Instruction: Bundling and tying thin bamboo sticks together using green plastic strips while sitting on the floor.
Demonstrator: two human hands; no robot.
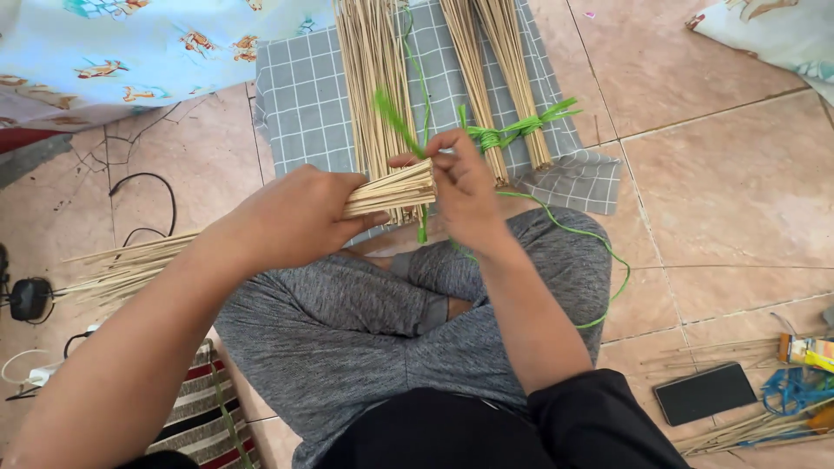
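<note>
The left hand (pixel 295 217) has its grip closed round a bundle of thin pale sticks (pixel 391 189), held level above the lap, its cut end just past the fingers. The right hand (pixel 460 187) pinches green plastic string (pixel 400 122) at that end.

Bare forearms; black sleeve (pixel 599 417) at right elbow; grey heathered trousers (pixel 365 321); black top at waist.

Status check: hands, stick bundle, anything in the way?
Left hand gripping bundle of thin pale sticks. Right hand pinching green plastic string at bundle end. Tied stick bundles on grey checked cloth just beyond; nothing between hands.
</note>
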